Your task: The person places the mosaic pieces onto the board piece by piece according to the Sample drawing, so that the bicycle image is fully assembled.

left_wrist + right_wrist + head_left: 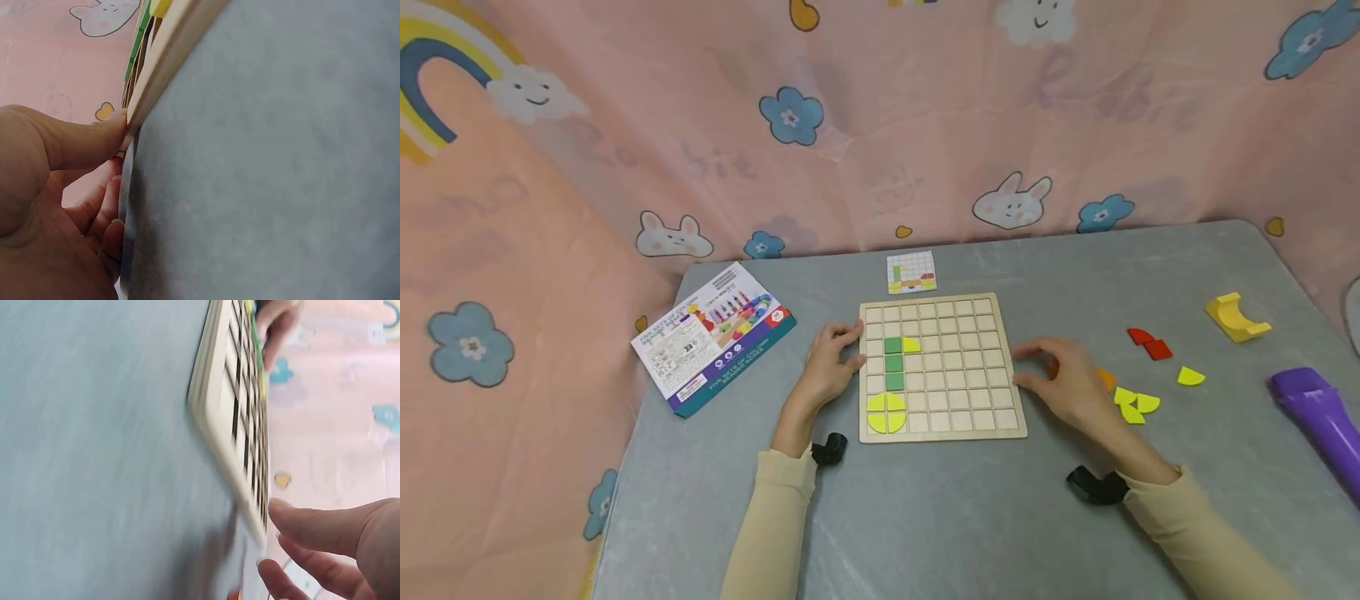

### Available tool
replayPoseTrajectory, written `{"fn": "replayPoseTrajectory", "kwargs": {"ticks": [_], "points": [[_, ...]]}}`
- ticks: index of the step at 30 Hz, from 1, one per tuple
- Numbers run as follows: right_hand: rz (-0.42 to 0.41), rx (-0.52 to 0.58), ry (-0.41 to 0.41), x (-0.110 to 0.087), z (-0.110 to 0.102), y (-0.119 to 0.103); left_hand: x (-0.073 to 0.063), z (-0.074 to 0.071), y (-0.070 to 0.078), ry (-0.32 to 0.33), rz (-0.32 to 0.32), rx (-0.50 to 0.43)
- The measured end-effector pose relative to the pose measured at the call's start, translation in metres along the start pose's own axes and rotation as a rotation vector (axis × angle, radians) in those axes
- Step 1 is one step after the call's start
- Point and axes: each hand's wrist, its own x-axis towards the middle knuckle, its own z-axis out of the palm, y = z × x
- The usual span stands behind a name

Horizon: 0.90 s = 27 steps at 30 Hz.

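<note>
A wooden grid board [958,379] lies flat on the grey table. On its left part sit three green squares [893,363] in a column, a single yellow quarter-circle [912,344] beside the top one, and several yellow quarter-circles forming a full disc [877,403] below. My left hand [827,365] touches the board's left edge with thumb and fingertips; up close, the thumb [94,140] presses on the wooden rim. At the right edge, my right hand [1066,379] has its thumb and fingertips by the rim, fingers loosely bent, holding nothing visible.
A small pattern card [912,283] lies behind the board. At left is a boxed set [715,342]. Red pieces [1159,349], yellow quarter-circles [1147,403], an orange piece [1106,379], a curved yellow block [1236,321] and a purple object [1315,417] lie at right.
</note>
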Motion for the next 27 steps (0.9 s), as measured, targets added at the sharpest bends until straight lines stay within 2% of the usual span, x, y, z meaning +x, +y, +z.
{"fn": "replayPoseTrajectory", "kwargs": {"ticks": [6,10,17,23,27], "points": [[-0.003,-0.023,0.043,-0.005,-0.018,0.027,0.0,0.002,0.0,0.011,0.007,0.0],[0.018,-0.059,0.051,-0.008,-0.024,0.037,0.001,0.002,-0.001,0.011,0.011,0.009],[0.054,-0.118,0.049,-0.01,-0.025,0.041,0.001,0.002,-0.001,0.006,-0.013,0.008],[0.063,-0.129,0.043,-0.01,-0.024,0.041,0.001,0.002,-0.001,0.005,0.006,0.004],[0.037,-0.134,0.042,-0.008,-0.023,0.038,0.001,0.002,-0.002,0.007,0.009,-0.003]]}}
